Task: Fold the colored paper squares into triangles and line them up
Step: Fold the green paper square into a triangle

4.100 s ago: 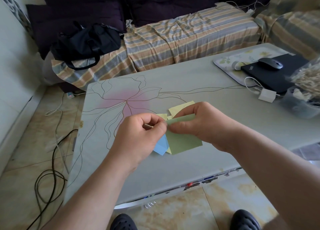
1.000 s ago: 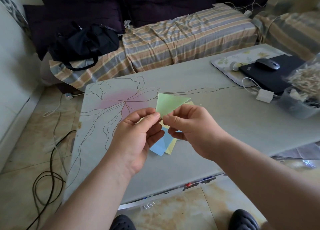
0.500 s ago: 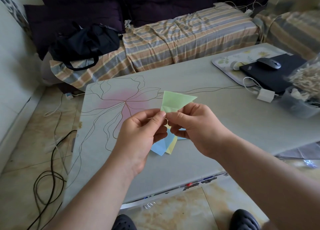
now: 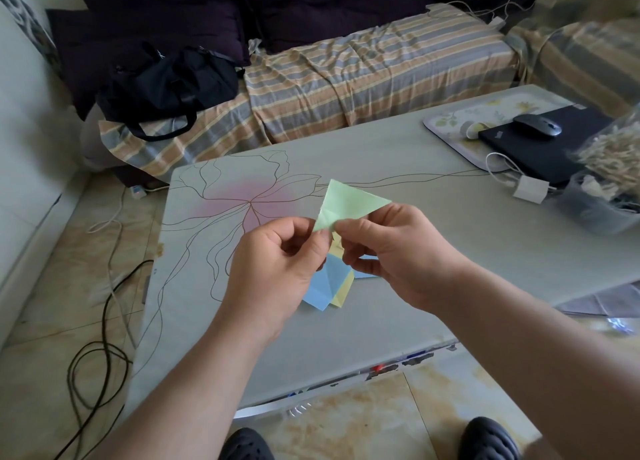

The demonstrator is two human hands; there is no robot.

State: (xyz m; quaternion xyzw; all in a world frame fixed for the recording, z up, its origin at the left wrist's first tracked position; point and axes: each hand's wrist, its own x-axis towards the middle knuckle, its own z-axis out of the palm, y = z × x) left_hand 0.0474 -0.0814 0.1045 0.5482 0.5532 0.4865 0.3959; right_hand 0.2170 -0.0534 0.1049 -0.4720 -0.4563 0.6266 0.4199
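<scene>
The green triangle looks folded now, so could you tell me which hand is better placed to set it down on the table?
Probably the right. The right hand pinches the green triangle nearest its body, while the left hand holds only the lower tip and hangs over the blue paper on the table.

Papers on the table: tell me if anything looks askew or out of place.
The blue paper and yellow paper lie overlapped in a loose, skewed pile on the table, not lined up. The green triangle is off the table, pinched by the left hand and right hand. No tears or spills show.
</scene>
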